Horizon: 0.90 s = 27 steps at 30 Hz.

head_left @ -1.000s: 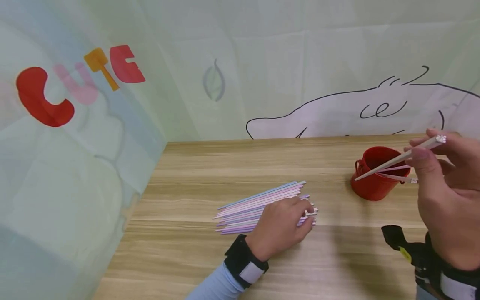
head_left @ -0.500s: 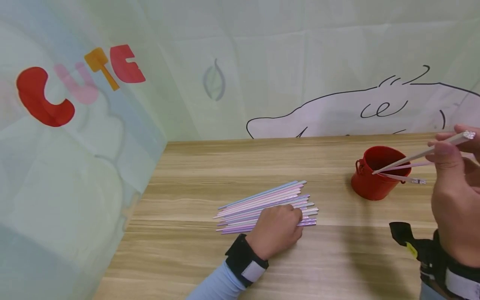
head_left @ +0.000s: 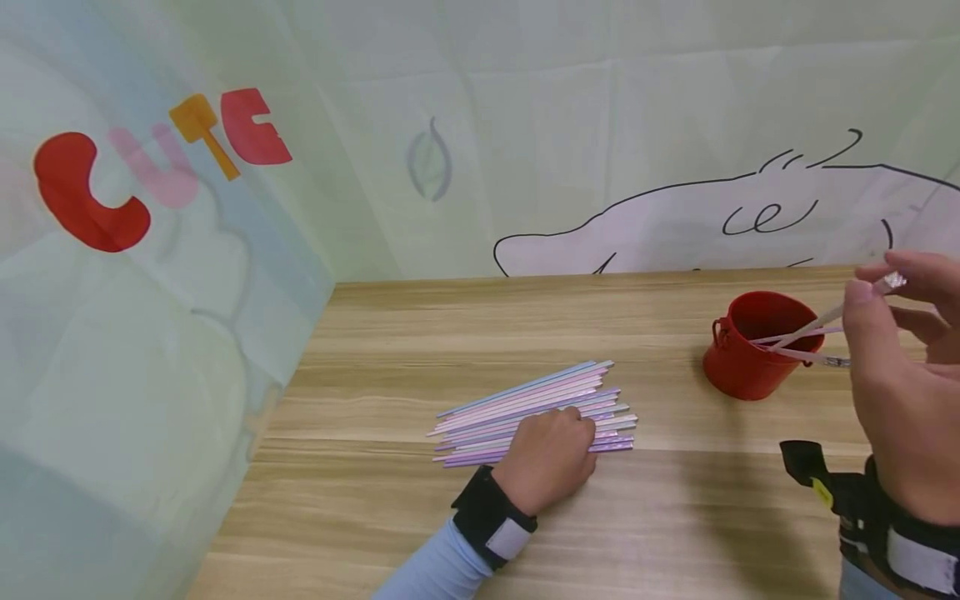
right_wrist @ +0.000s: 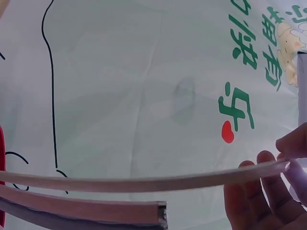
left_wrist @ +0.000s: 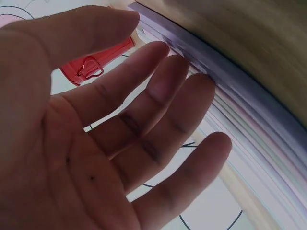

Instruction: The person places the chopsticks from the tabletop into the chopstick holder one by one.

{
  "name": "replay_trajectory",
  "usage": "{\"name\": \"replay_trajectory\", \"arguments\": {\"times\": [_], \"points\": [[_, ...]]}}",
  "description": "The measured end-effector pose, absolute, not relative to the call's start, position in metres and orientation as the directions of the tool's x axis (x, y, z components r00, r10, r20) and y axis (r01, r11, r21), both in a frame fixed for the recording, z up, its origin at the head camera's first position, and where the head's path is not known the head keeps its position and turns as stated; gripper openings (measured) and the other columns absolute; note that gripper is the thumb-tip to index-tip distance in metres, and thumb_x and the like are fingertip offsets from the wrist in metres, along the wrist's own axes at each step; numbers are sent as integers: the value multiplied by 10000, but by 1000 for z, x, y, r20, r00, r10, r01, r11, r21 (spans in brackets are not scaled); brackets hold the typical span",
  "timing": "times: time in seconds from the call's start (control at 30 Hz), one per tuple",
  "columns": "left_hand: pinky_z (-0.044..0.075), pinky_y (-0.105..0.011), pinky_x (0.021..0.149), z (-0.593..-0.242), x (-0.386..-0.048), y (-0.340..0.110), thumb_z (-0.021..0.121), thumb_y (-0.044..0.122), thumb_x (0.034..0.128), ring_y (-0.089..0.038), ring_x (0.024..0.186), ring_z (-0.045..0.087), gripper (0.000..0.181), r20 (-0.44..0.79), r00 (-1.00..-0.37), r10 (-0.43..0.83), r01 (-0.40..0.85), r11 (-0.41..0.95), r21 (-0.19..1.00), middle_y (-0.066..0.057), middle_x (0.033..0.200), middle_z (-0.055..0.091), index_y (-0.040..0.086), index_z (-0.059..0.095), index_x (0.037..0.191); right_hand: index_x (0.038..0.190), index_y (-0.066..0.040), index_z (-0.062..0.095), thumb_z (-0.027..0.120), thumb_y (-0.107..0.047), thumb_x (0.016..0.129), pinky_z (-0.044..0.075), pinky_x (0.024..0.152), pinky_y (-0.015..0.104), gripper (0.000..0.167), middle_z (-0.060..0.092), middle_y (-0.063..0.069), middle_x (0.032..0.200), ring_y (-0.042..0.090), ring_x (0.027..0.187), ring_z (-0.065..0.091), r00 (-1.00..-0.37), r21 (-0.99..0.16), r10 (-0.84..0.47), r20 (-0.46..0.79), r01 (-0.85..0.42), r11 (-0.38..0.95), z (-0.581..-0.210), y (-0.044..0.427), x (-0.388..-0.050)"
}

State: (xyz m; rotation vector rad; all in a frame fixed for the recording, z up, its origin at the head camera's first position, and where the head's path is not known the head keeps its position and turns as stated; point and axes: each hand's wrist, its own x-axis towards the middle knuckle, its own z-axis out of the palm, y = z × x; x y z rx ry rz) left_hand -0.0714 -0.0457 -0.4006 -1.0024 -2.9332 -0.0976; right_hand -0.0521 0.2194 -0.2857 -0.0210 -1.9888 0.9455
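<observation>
My right hand (head_left: pixel 911 392) pinches one pale chopstick (right_wrist: pixel 144 184) by its silver-patterned end, between thumb and fingers. The stick's thin tip points down and left into the mouth of a small red bucket (head_left: pixel 738 367). Two other chopsticks lean in the bucket; a pink one (right_wrist: pixel 96 208) shows in the right wrist view. On the table, my left hand (head_left: pixel 543 458) rests at the right part of a fanned pile of pastel chopsticks (head_left: pixel 510 404). In the left wrist view its fingers are loosely bent, the tips at the sticks (left_wrist: pixel 259 129), with nothing gripped.
The wooden table (head_left: pixel 360 350) lies under everything. Behind it hangs a pale printed cloth (head_left: pixel 540 150), with another cloth side at the left carrying coloured letters. The bucket has a handle (head_left: pixel 717 333) on its left side.
My right hand moves right, then slightly back left, and the held chopstick's tip goes from beside the bucket to its mouth. My left hand draws slightly left over the pile, its fingers bending down.
</observation>
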Motion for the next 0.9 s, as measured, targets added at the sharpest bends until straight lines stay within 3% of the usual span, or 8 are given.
{"name": "replay_trajectory", "arguments": {"times": [0.17, 0.3, 0.57, 0.77, 0.9], "points": [[313, -253, 389, -401, -71, -47, 761, 235, 859, -82, 517, 443, 162, 66, -789, 611, 613, 789, 24, 21, 656, 540, 117, 693, 770, 1315, -215, 663, 609, -274, 993, 415, 1013, 211, 332, 665, -51, 1268, 54, 1122, 585, -614, -697, 467, 637, -199, 689, -286, 217, -52], [332, -251, 403, -400, -70, -48, 773, 235, 863, -88, 536, 473, 151, 55, -786, 616, 618, 786, 28, 16, 679, 562, 115, 704, 804, 1304, -209, 669, 601, -280, 996, 414, 1016, 212, 324, 667, -52, 1253, 51, 1108, 581, -613, -699, 470, 636, -198, 687, -286, 217, -52], [342, -238, 416, -401, -71, -48, 769, 171, 856, -92, 546, 477, 88, 62, -775, 629, 631, 776, 17, 9, 695, 574, 112, 705, 850, 1274, -141, 693, 602, -252, 998, 432, 1007, 225, 310, 690, 14, 1242, -13, 1072, 610, -587, -639, 384, 713, -317, 701, -285, 216, -48], [364, -234, 424, -405, -72, -48, 755, 105, 854, -107, 564, 505, 61, 70, -759, 647, 648, 762, -7, -1, 709, 582, 105, 695, 864, 1227, -86, 717, 644, -166, 971, 413, 1026, 225, 279, 693, -17, 1206, -43, 1054, 602, -587, -642, 363, 724, -382, 664, -286, 213, -47], [368, -232, 420, -407, -72, -48, 752, 99, 852, -106, 561, 506, 56, 75, -755, 652, 652, 758, -20, 0, 705, 583, 104, 696, 856, 1281, -36, 677, 601, -166, 995, 405, 1023, 205, 323, 681, 127, 1227, -85, 1092, 564, -631, -599, 266, 729, -400, 694, -285, 212, -44]]}}
